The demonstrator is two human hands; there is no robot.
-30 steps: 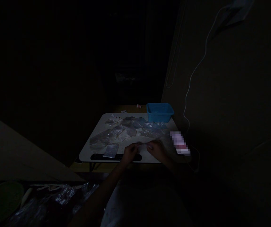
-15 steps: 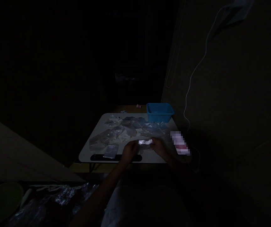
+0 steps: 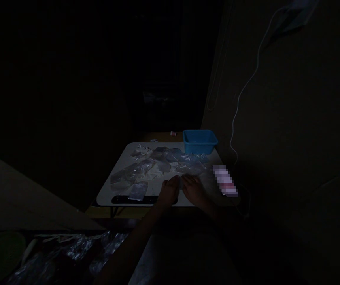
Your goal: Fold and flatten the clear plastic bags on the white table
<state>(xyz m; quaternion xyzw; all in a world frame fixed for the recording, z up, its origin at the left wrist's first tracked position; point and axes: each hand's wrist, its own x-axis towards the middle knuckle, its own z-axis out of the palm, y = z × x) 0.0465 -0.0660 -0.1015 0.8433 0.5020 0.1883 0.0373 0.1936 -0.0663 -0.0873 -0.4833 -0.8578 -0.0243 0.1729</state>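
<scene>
On the white table [image 3: 106, 195], thin, wrinkly, see-through plastic [image 3: 125, 177] is lying in a mess. A flat, shiny plastic square [image 3: 138, 191] is resting over the long black strip [image 3: 119, 199], nearer the left hand [image 3: 169, 191]. A dim patch [image 3: 181, 183], maybe plastic, is showing between it and the right hand [image 3: 193, 189]. Both palms are facing down; I cannot tell if they are pinching anything. A smooth blue tub [image 3: 200, 148] is sitting farther back.

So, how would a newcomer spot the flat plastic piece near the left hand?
Find the pale table, then the long dark strip along its near edge. Lying across that strip, to the left of the left hand, is a flat, roughly rectangular plastic piece. It is the only plastic overlapping the strip; the crumpled plastic lies farther back.
</scene>
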